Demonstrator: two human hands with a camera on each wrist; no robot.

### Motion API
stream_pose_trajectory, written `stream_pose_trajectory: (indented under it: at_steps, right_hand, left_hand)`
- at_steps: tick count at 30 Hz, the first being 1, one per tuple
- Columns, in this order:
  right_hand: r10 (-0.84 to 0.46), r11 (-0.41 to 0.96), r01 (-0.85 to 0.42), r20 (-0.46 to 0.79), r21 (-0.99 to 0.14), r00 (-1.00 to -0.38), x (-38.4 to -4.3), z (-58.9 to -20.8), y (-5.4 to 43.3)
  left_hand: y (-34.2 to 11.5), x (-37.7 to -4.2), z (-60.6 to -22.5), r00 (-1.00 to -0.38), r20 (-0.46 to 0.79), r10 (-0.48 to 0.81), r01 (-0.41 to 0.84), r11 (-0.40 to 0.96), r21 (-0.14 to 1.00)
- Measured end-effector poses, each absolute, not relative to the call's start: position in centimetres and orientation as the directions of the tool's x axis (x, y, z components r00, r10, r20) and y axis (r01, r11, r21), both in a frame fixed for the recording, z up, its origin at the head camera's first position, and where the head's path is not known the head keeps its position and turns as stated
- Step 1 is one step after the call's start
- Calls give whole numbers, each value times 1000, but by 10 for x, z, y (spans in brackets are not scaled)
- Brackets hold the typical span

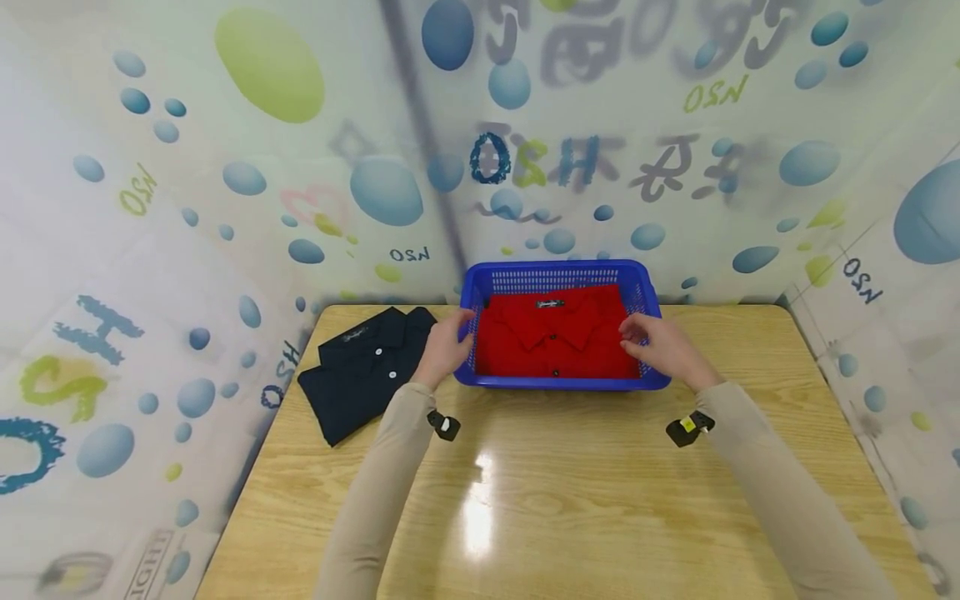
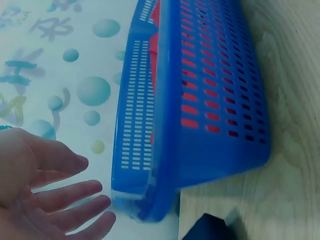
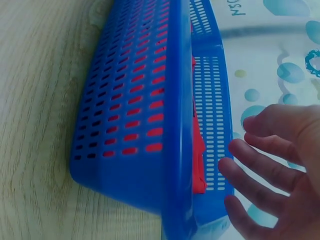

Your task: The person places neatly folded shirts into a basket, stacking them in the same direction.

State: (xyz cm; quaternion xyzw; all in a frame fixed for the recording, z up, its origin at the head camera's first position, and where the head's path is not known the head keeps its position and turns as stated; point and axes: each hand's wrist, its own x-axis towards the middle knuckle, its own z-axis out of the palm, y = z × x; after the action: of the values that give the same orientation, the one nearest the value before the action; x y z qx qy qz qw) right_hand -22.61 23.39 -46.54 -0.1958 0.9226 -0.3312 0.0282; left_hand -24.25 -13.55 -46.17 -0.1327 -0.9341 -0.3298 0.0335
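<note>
A blue plastic basket (image 1: 562, 384) with slotted walls stands at the back of the table. Inside it lies a folded red shirt (image 1: 555, 333), collar up, with dark buttons and a label at the neck. My left hand (image 1: 448, 343) is at the basket's left end, its fingers relaxed and holding nothing; the left wrist view shows them spread close to the rim (image 2: 167, 125). Over the right end hovers my right hand (image 1: 656, 340), fingers loosely bent and nothing between them. In the right wrist view its fingertips overlap the basket's far wall (image 3: 212, 125).
A folded dark navy shirt (image 1: 367, 367) with white buttons lies on the wooden table (image 1: 570, 483), left of the basket and partly behind my left hand. Printed sheeting (image 1: 555, 208) with bubble patterns rises behind the table and along both sides.
</note>
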Motion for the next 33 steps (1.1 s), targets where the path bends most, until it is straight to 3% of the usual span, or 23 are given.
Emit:
stream_pose_trajectory:
  at_steps: [15,26,33]
  right_hand:
    - [-448,671,-359,32,-648,-894,-219,-464,207]
    - [-516,658,-448,72,-605,-854,-211,-449,183]
    - [-532,654,-472,84,-591,-843,-207,-453,179]
  left_hand:
    - [-178,-232,-475,-972,130,195,234,774,588]
    - [-247,-206,-493,-994,-40,106,70,850,522]
    - [-299,-198,-498,-997,-83,-9,-45,892,449]
